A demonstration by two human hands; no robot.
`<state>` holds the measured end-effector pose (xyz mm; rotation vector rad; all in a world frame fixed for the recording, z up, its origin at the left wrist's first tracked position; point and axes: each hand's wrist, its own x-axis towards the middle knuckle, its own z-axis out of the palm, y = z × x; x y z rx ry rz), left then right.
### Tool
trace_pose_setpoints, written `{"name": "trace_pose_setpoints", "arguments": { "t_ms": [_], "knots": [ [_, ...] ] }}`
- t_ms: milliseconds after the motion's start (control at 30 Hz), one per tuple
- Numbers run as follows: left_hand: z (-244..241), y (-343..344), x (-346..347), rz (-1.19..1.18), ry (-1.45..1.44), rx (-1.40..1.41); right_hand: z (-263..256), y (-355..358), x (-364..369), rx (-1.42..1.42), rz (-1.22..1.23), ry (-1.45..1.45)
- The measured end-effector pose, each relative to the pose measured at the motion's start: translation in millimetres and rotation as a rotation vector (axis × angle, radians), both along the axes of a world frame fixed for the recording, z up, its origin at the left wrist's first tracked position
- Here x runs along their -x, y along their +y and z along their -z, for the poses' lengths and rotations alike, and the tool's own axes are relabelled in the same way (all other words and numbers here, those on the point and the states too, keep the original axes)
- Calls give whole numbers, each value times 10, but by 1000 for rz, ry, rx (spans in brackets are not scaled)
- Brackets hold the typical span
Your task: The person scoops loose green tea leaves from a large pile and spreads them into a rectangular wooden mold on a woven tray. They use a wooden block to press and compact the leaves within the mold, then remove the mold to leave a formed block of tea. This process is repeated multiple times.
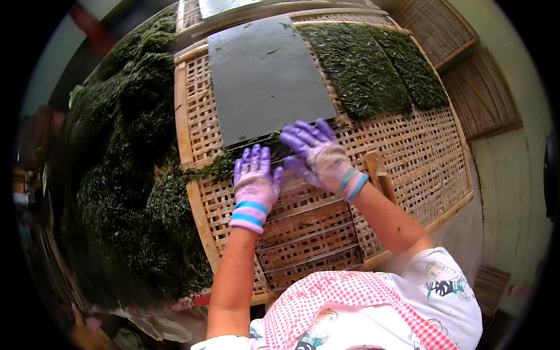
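My left hand [253, 179], in a purple-coated knit glove, lies palm down with its fingers spread near the front edge of a flat grey board [269, 78]. To its right my right hand [317, 153], gloved alike, spreads its fingers over the board's near right corner. Dark green, wet, seaweed-like strands [214, 168] lie by the left fingertips and between the hands. A metal frame with thin crossbars [313, 232] rests on the woven bamboo tray [411, 153] below my hands. Whether the palms press on the frame is hidden.
A large heap of the green strands [118, 175] fills the left side. Two flat green mats [358, 70] lie on the tray at the right of the board. A wooden piece [379, 175] stands beside my right wrist. More woven bamboo panels [479, 96] lean against the wall.
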<state>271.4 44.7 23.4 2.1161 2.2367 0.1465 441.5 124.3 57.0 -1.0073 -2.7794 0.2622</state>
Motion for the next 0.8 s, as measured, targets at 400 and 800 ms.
{"name": "trace_pose_setpoints", "arguments": {
  "t_ms": [400,800],
  "knots": [
    [-165,66,-74,-52,-61,283,-279,-42,1246,144,-97,-112],
    [-228,141,-39,-12,-70,482,6,223,979,541,24,405]
  ]
}}
